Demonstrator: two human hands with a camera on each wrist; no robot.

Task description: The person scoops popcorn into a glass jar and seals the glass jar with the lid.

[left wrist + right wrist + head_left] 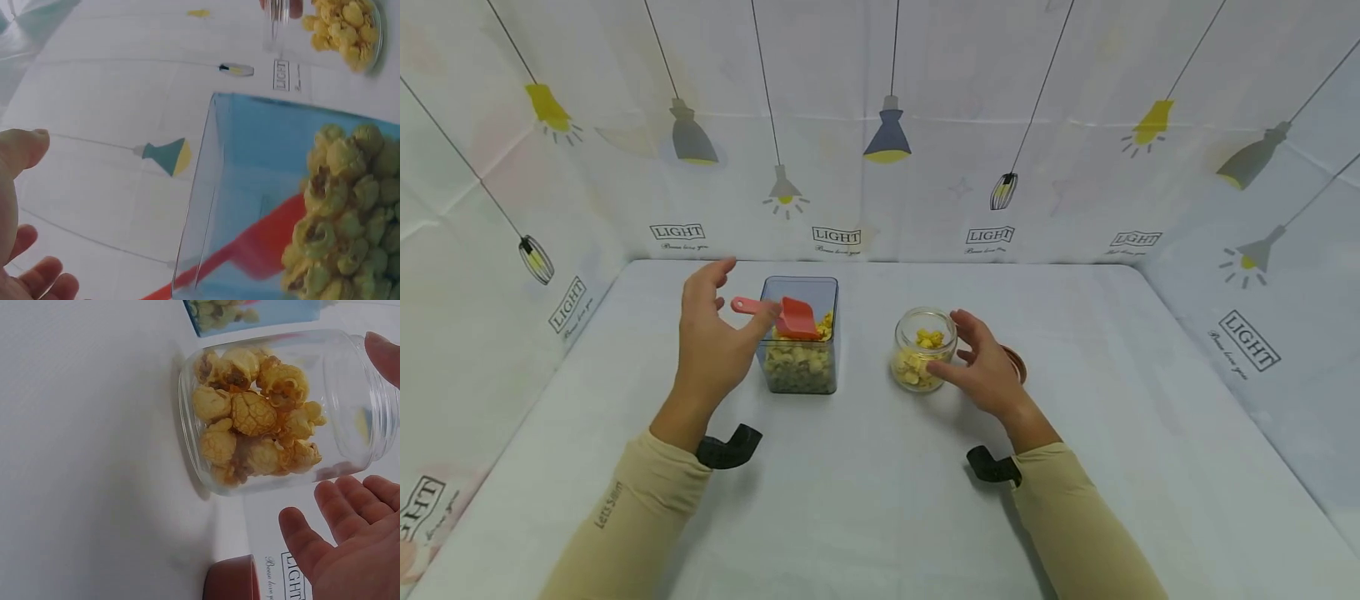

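Head cam looks fwd and down from above onto the table [880, 517], wide, taking in both arms, the rectangular tub [800, 333] and the glass jar [925, 348]. Left wrist cam sits v. close beside the tub [262, 187], looking past it so the jar [344, 28] shows at top edge. Right wrist cam is tight on the jar [275, 412], w/ the tub [250, 312] just beyond; so all 3 views share tub and jar.

A white-covered table [865, 500] is seen, with a clear tub [800, 350], a glass jar [923, 350] and a reddish lid [1017, 363] at centre frame.
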